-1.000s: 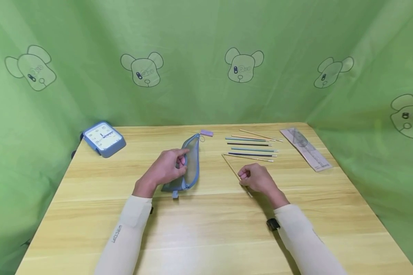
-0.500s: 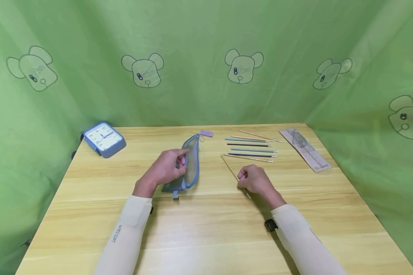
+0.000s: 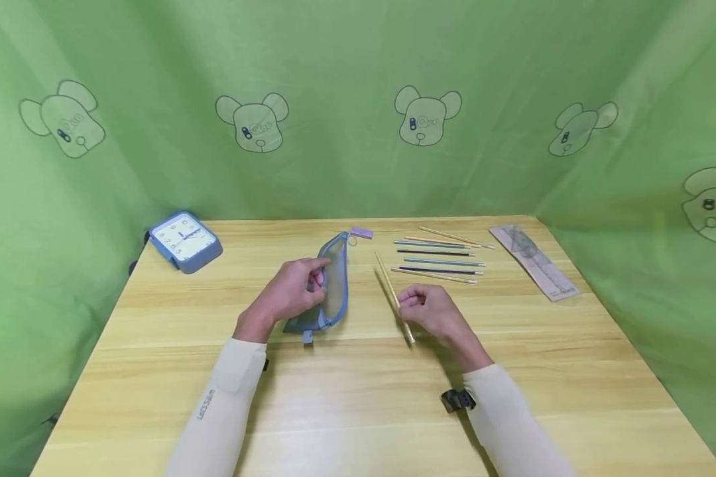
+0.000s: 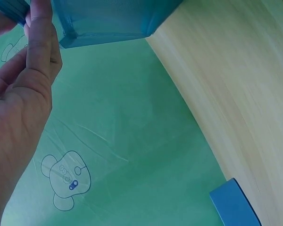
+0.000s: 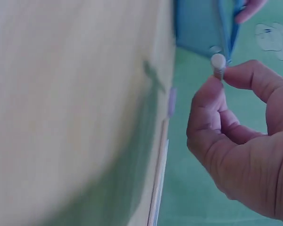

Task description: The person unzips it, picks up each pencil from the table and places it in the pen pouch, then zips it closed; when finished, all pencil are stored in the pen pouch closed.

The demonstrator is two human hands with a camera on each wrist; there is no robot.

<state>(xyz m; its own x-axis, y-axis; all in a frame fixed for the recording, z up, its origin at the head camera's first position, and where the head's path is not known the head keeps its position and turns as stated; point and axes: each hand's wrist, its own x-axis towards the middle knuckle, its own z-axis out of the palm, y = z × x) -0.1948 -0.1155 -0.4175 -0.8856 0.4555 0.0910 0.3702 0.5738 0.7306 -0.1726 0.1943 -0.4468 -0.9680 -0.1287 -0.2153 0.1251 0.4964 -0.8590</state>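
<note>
My left hand [image 3: 292,289] pinches the near edge of a blue mesh pencil case [image 3: 335,281], whose zipped mouth gapes toward the right. In the left wrist view the case [image 4: 108,21] hangs from the fingers at the top. Between thumb and fingertips my right hand [image 3: 435,311] pinches a pencil [image 3: 388,281] with a plain yellowish shaft, to the right of the case. The pencil's pale eraser end [image 5: 218,61] faces the camera in the right wrist view. Its other end points away and slightly left, and its shaft is raised off the table.
Several pencils [image 3: 438,262] lie in a loose row at the back right. Beyond them is a ruler set in a clear sleeve [image 3: 534,262]. A purple eraser [image 3: 362,233] lies behind the case, and a blue clock [image 3: 186,242] stands at the back left. Green curtain [image 3: 346,165] encloses the table.
My right hand has lifted the pencil from the table and carried it left toward the case, turning it more upright in the view. The left hand keeps its grip on the case.
</note>
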